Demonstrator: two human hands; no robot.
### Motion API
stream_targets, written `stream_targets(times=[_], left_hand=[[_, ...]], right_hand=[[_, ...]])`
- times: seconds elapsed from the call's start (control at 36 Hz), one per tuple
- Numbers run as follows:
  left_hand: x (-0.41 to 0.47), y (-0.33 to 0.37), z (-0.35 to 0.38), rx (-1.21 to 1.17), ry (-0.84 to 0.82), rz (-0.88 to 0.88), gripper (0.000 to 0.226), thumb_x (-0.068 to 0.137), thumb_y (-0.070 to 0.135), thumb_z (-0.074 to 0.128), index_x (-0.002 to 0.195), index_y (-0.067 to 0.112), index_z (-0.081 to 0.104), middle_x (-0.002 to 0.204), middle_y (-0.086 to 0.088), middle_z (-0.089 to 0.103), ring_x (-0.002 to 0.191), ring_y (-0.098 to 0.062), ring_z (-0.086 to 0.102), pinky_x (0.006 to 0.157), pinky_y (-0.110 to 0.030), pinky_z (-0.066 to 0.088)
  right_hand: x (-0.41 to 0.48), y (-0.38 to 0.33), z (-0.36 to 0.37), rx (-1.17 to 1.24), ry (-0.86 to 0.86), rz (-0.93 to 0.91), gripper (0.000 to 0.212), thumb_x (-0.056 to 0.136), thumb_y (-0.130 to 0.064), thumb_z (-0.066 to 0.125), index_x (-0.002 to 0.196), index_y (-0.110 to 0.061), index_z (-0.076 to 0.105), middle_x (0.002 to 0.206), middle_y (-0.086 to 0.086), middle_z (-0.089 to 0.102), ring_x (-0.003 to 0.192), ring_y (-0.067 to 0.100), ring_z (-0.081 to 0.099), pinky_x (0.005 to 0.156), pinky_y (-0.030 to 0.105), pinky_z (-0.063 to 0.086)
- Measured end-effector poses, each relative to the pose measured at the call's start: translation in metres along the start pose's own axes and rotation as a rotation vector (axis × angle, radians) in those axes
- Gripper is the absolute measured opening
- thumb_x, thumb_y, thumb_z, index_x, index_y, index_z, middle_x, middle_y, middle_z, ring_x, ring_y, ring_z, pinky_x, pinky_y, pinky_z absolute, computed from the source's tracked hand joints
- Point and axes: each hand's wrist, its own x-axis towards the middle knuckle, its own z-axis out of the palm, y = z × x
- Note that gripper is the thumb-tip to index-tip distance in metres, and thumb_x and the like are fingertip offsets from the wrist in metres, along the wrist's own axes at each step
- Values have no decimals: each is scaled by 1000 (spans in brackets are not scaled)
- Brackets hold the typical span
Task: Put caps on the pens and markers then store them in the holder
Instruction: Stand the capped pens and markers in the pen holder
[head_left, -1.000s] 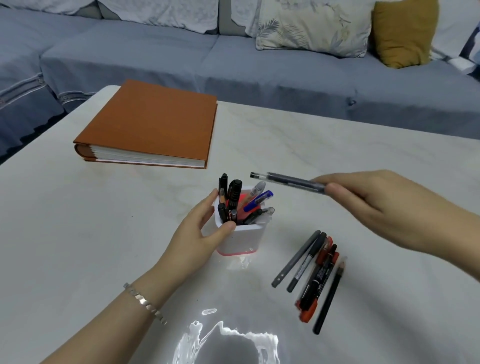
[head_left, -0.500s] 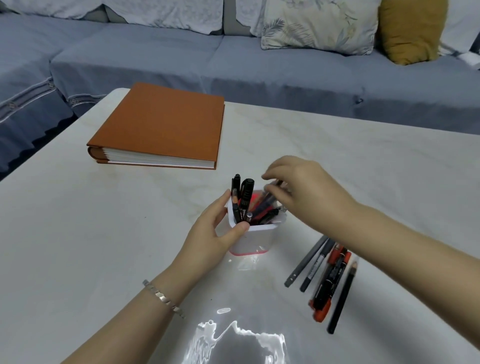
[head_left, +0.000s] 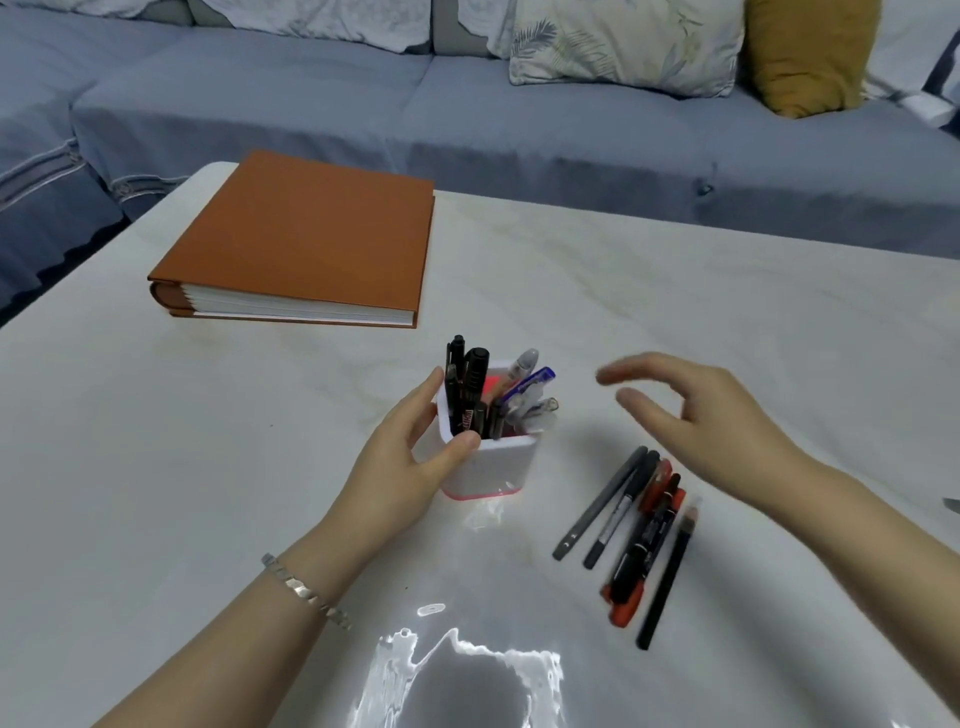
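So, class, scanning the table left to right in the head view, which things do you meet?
Book → holder → loose pens.

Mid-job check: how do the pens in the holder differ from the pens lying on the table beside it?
The pens in the holder stand on end, leaning; the pens on the table lie flat, side by side. The left hand grips the holder around the first group; the right hand hovers open near the second, touching none. Both groups include black markers.
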Motion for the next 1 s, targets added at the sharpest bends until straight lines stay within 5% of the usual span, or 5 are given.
stream_targets(times=[0.22, 0.36, 0.67, 0.81, 1.0], left_hand=[[-2, 4, 2, -10, 8, 7, 66, 83, 23, 62, 140, 33, 30, 143, 15, 40, 129, -4, 39, 102, -23, 34], [-3, 5, 2, -4, 6, 18, 65, 84, 20, 61, 141, 31, 31, 141, 15, 42, 128, -3, 42, 103, -25, 36], [-2, 3, 2, -25, -27, 29, 69, 73, 37, 61, 137, 38, 35, 137, 12, 50, 127, -7, 45, 106, -44, 39], [-1, 2, 3, -31, -28, 36, 66, 81, 24, 66, 138, 37, 35, 136, 11, 51, 126, -7, 46, 106, -42, 39], [-5, 5, 8, 27, 98, 36, 61, 81, 19, 65, 135, 29, 39, 140, 12, 42, 125, -8, 44, 97, -26, 39]], right_hand=[[-42, 66, -4, -388, -572, -49, 54, 75, 2, 55, 120, -28, 58, 127, -13, 50, 122, 6, 42, 87, -8, 15], [-51, 82, 17, -549, -551, -259, 48, 55, -5, 65, 100, -23, 67, 103, 0, 65, 87, 20, 65, 74, 23, 50], [-47, 96, 36, -706, -449, -367, 31, 46, -26, 74, 73, -22, 60, 75, -6, 60, 66, 13, 59, 64, 19, 33], [-46, 98, 35, -742, -311, -395, 29, 69, -15, 38, 80, -23, 65, 74, -8, 63, 65, 12, 61, 72, 24, 32], [-46, 48, 14, 86, -227, 17, 16, 93, -25, 46, 90, -38, 54, 70, -19, 58, 67, 3, 53, 66, 21, 41]])
